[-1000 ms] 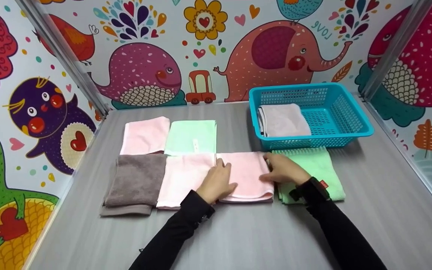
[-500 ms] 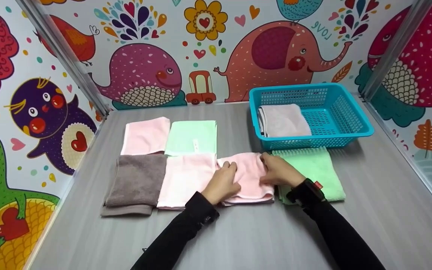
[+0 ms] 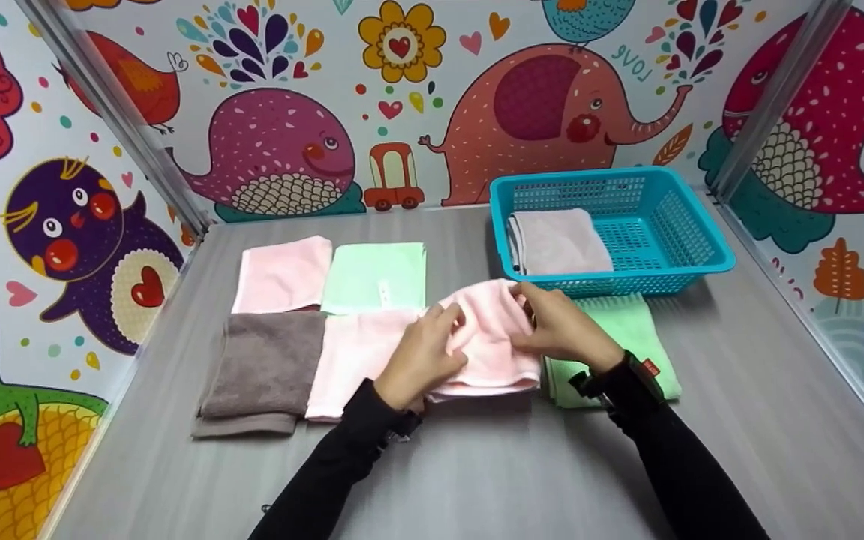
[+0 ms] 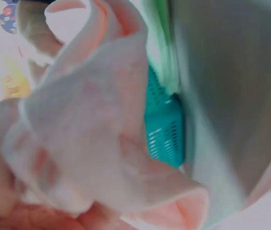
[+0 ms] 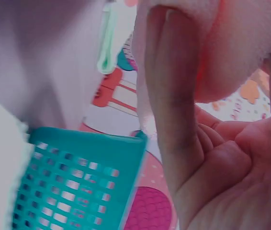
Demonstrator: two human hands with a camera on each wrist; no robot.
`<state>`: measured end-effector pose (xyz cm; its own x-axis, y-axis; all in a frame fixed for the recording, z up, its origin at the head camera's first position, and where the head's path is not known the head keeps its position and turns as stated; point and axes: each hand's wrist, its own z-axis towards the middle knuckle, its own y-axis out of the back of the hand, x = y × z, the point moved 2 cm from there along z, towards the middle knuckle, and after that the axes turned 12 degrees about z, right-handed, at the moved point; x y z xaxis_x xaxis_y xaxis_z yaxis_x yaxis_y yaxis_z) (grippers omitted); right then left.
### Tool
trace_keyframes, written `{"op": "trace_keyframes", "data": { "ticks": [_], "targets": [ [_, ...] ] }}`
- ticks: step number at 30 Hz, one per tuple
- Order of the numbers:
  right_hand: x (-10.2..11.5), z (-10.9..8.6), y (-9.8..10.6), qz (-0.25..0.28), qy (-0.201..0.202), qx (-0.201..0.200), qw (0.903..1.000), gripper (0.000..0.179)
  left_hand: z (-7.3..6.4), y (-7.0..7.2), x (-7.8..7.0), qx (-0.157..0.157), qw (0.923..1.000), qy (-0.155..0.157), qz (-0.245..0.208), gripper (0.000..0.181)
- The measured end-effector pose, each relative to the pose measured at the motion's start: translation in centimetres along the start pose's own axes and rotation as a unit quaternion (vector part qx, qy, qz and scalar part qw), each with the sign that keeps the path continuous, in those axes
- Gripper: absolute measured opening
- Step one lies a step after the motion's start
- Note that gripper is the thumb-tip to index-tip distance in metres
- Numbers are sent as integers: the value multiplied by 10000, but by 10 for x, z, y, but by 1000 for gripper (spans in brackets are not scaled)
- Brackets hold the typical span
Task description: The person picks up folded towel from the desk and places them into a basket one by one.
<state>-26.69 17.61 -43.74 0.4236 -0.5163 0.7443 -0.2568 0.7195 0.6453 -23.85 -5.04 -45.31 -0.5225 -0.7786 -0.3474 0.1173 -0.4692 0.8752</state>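
A folded pink towel (image 3: 488, 337) is raised off the table between my two hands, its top bunched and its lower edge hanging. My left hand (image 3: 426, 349) pinches its left side; my right hand (image 3: 563, 326) grips the right side near the top corner. In the right wrist view, fingers (image 5: 174, 86) press against the soft pink cloth (image 5: 241, 48). The left wrist view is filled by the creased towel (image 4: 87, 120), which partly covers the left fingers. Just right of it lies a folded green towel (image 3: 627, 345) with a red tag, partly behind my right hand.
A blue-green basket (image 3: 721, 262) at the back right holds a folded greyish-pink towel (image 3: 563, 244). To the left lie a grey-brown towel (image 3: 267, 364), a pale pink towel (image 3: 353, 352), a pink towel (image 3: 286, 274) and a mint towel (image 3: 376, 274). Printed walls (image 3: 402, 97) enclose the table.
Both hands have closed on the pink towel's sides and lifted it from flat on the table, bunching it. The head view has shifted slightly. The other towels and the basket stay put.
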Motion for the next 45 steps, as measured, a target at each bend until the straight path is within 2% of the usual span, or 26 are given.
{"op": "trace_keyframes", "data": {
  "ticks": [3,9,13,17,23,30,33,38,42,45],
  "targets": [
    [5,3,4,8,125,-109,9999,53,3,9,0,-228,9997,-29,83,41],
    [11,9,16,39,322,-481,9983,58,18,22,-2,-542,9982,-87,256,34],
    [11,12,26,101,426,-756,9962,61,33,27,-2,-714,9971,-175,202,29],
    [6,20,40,227,412,-1050,9934,61,54,26,2,-1045,9938,-389,29,25],
    [-11,37,64,252,507,-1569,9860,61,88,16,4,-1491,9864,-676,-117,16],
    [-35,41,90,296,327,-2146,9757,58,122,3,-11,-1463,9850,-909,0,11],
    [-41,40,101,302,291,-2326,9717,55,133,-4,-18,-1421,9850,-982,-9,9],
    [-51,39,114,94,182,-2534,9671,54,147,-19,-25,-1481,9853,-834,161,18],
    [-61,39,115,139,77,-2612,9651,50,156,-32,-28,-1510,9849,-768,345,25],
    [-70,40,113,188,5,-2811,9595,49,161,-45,-30,-1521,9844,-761,450,29]
  ]
}}
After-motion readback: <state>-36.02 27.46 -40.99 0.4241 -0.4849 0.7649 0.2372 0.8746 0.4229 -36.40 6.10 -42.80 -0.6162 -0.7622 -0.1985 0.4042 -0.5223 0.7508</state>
